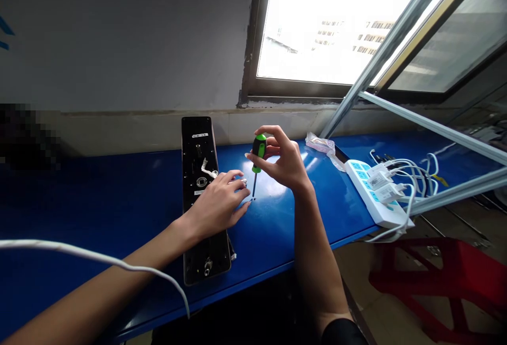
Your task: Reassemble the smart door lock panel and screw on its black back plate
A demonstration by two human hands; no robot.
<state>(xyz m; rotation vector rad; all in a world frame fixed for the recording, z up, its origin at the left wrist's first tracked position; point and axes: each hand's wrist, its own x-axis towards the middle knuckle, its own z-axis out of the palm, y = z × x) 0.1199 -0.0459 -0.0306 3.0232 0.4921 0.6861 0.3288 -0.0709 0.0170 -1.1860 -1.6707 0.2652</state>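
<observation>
My right hand grips a green and black screwdriver by its handle. The shaft points down, and its tip is at some tiny dark pieces, perhaps screws, on the blue tabletop. Reaching across a long black panel, my left hand has its fingers bent around a small metallic part, mostly hidden, beside the screwdriver tip. The panel lies lengthwise on the table, with a white connector cable and round metal fittings on it.
A white power strip with plugged-in chargers and cables lies at the right. Behind it are metal frame bars. A plastic packet lies near the wall. One white cable crosses the lower left. A red stool stands below right.
</observation>
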